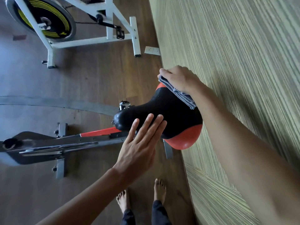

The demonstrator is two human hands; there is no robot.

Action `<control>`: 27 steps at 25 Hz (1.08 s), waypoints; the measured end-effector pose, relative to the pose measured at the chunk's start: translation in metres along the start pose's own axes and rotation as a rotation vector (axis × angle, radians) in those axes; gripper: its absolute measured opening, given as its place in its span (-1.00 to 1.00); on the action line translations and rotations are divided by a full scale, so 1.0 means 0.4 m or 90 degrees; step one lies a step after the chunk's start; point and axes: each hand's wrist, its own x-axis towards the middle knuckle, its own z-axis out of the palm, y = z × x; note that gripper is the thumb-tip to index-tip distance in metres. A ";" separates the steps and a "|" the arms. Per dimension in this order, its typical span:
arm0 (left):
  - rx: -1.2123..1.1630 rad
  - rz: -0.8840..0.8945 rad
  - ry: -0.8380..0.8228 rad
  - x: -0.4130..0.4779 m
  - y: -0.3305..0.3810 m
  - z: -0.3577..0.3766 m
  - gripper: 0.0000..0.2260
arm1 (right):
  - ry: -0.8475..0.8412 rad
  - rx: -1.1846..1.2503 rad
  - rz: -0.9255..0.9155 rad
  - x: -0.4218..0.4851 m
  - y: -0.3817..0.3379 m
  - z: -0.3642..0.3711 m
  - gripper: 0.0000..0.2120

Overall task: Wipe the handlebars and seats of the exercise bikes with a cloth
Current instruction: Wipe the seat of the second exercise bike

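A black seat with orange rear corners [168, 111] tops the dark grey exercise bike [48, 146] in the middle of the view. My right hand [178, 78] presses a folded grey cloth [180, 93] onto the seat's far rear edge, fingers curled over the cloth. My left hand [139, 143] lies flat with straight fingers on the near side of the seat, fingertips toward its nose. The bike's handlebars are out of view.
A second, white exercise bike [90, 39] with a black and yellow flywheel [43, 18] stands beyond on the wooden floor. A striped green wall [235, 54] runs along the right, close behind the seat. My bare feet [141, 197] are below the seat.
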 end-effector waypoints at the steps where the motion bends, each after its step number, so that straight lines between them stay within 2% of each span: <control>1: 0.001 0.002 0.003 0.002 -0.003 -0.001 -0.34 | 0.013 0.011 -0.001 -0.001 0.008 0.000 -0.50; 6: -0.003 0.027 0.005 -0.007 -0.019 -0.005 -0.37 | 0.204 0.140 0.007 -0.138 0.092 0.053 -0.63; 8: -0.030 0.023 0.014 -0.009 -0.014 -0.011 -0.41 | 0.289 0.164 0.020 -0.212 0.114 0.103 -0.53; 10: -0.064 0.012 0.027 -0.006 -0.014 -0.021 -0.47 | 0.327 0.142 0.064 -0.287 0.120 0.157 -0.45; 13: -0.074 -0.052 0.047 0.000 -0.048 -0.038 -0.52 | 0.341 0.071 0.076 -0.403 0.082 0.234 -0.42; 16: -0.070 -0.071 0.050 0.003 -0.079 -0.044 -0.54 | 0.338 -0.106 -0.013 -0.413 0.049 0.263 -0.44; 19: -0.060 -0.052 0.054 0.005 -0.080 -0.041 -0.54 | 0.319 -0.171 -0.100 -0.311 0.049 0.214 -0.51; 21: -0.056 -0.052 0.063 0.003 -0.080 -0.037 -0.55 | 0.283 -0.148 -0.103 -0.242 0.059 0.167 -0.52; 23: -0.055 -0.053 0.072 0.002 -0.087 -0.035 -0.54 | 0.276 -0.039 -0.014 -0.196 0.079 0.131 -0.50; 25: -0.063 -0.057 0.084 -0.001 -0.085 -0.030 -0.54 | 0.311 0.064 0.080 -0.206 0.097 0.126 -0.47; 27: -0.075 -0.061 0.096 -0.002 -0.080 -0.024 -0.57 | 0.365 0.048 0.079 -0.272 0.091 0.163 -0.47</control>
